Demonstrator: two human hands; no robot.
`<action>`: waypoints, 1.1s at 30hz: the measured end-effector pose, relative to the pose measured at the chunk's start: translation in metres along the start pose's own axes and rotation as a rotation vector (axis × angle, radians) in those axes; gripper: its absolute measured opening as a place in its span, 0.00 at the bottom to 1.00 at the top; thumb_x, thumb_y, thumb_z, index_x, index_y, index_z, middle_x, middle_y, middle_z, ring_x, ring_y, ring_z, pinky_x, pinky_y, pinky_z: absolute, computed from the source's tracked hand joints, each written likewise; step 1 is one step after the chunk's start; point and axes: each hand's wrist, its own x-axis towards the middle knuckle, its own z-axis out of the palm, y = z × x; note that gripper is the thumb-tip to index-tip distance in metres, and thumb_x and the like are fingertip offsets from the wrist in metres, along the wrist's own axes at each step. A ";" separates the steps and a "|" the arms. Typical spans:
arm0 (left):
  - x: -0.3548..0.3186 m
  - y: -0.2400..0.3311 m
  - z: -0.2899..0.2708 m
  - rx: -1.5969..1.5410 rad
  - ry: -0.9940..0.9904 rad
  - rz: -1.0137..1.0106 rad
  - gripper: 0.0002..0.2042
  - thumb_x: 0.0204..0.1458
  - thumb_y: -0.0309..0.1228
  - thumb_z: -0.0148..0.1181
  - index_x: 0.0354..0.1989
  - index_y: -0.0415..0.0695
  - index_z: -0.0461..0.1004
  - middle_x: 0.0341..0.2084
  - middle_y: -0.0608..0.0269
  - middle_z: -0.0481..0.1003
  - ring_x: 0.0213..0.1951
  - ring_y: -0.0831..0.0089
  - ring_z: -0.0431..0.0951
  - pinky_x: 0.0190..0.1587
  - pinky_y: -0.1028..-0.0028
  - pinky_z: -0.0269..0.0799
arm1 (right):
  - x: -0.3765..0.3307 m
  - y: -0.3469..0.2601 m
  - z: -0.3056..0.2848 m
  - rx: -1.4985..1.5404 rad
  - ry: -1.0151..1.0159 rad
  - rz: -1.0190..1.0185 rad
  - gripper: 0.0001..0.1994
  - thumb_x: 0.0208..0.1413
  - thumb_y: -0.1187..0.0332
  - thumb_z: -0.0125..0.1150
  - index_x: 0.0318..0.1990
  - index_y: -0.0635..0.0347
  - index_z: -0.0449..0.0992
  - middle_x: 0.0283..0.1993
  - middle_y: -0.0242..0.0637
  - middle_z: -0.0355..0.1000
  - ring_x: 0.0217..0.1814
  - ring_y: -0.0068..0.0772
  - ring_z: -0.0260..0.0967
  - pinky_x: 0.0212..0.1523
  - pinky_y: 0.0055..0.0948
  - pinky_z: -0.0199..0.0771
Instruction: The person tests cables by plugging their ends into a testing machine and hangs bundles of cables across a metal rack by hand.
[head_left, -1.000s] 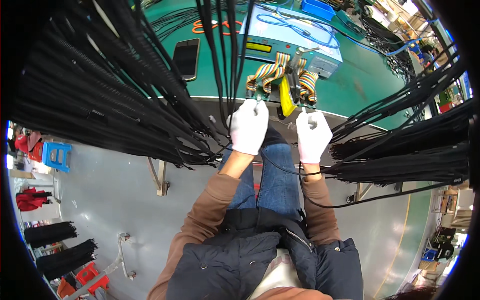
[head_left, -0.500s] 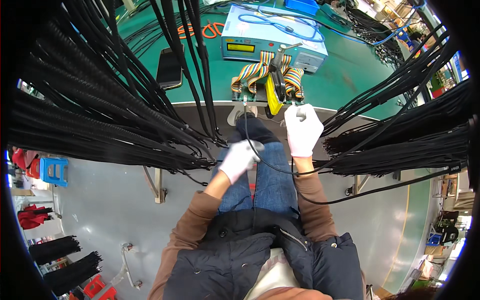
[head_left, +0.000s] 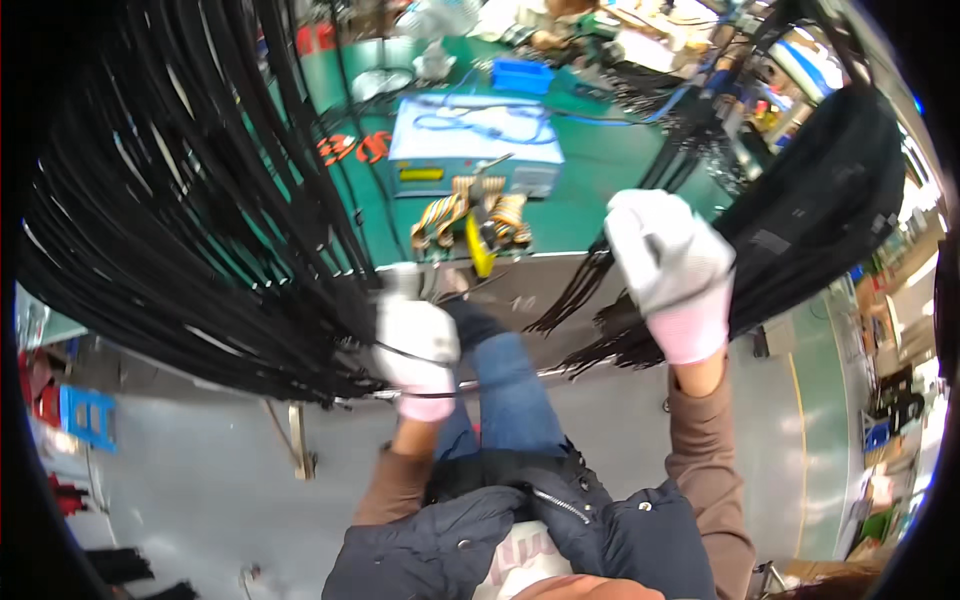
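Observation:
My right hand (head_left: 675,270), in a white glove with a pink cuff, is raised beside the right-hand bundle of black cables (head_left: 800,225). Its fingers are curled in; what they hold, if anything, I cannot make out. My left hand (head_left: 415,340), gloved alike, is by the lower ends of the left-hand black cables (head_left: 220,270). Motion smears its fingers. Between the hands, at the table edge, stands a toggle clamp (head_left: 480,242) with a yellow part. Striped ribbon cables (head_left: 510,218) run beside it to a light blue test box (head_left: 475,145).
A blue cable lies coiled on the test box. Behind it are a blue bin (head_left: 522,75) and clutter on the green table (head_left: 590,165). Orange-handled tools (head_left: 372,147) lie to the left. A blue stool (head_left: 90,417) stands on the floor at left.
My right hand has moved right and up from beside the clamp. My left hand has shifted left. The view has tilted, and the black cable at the fixture's left no longer shows there.

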 end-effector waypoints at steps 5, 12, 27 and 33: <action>0.012 0.050 0.016 0.399 0.379 0.338 0.15 0.63 0.32 0.48 0.56 0.43 0.71 0.17 0.73 0.68 0.11 0.88 0.53 0.10 0.84 0.45 | 0.098 0.025 -0.102 -0.835 0.611 -0.156 0.14 0.48 0.68 0.70 0.44 0.57 0.81 0.35 0.31 0.78 0.28 0.23 0.66 0.33 0.19 0.67; 0.002 -0.026 0.043 0.616 0.407 0.108 0.12 0.58 0.26 0.50 0.49 0.41 0.74 0.18 0.69 0.70 0.12 0.86 0.54 0.11 0.84 0.46 | 0.161 0.062 -0.141 -0.762 0.346 -0.228 0.07 0.47 0.76 0.57 0.35 0.63 0.77 0.34 0.40 0.69 0.32 0.39 0.62 0.36 0.32 0.65; 0.037 -0.009 -0.030 1.584 0.356 0.511 0.10 0.57 0.29 0.52 0.40 0.42 0.79 0.15 0.72 0.66 0.14 0.85 0.57 0.16 0.82 0.47 | 0.008 -0.005 0.079 0.956 -0.156 0.492 0.18 0.49 0.65 0.69 0.45 0.67 0.75 0.34 0.36 0.73 0.38 0.27 0.68 0.45 0.25 0.69; 0.050 0.003 -0.024 1.369 0.486 0.150 0.08 0.57 0.31 0.55 0.33 0.42 0.80 0.12 0.76 0.61 0.12 0.87 0.52 0.14 0.82 0.43 | -0.129 0.036 0.149 1.074 -0.118 1.214 0.08 0.56 0.67 0.62 0.34 0.63 0.82 0.15 0.23 0.61 0.14 0.13 0.49 0.16 0.16 0.48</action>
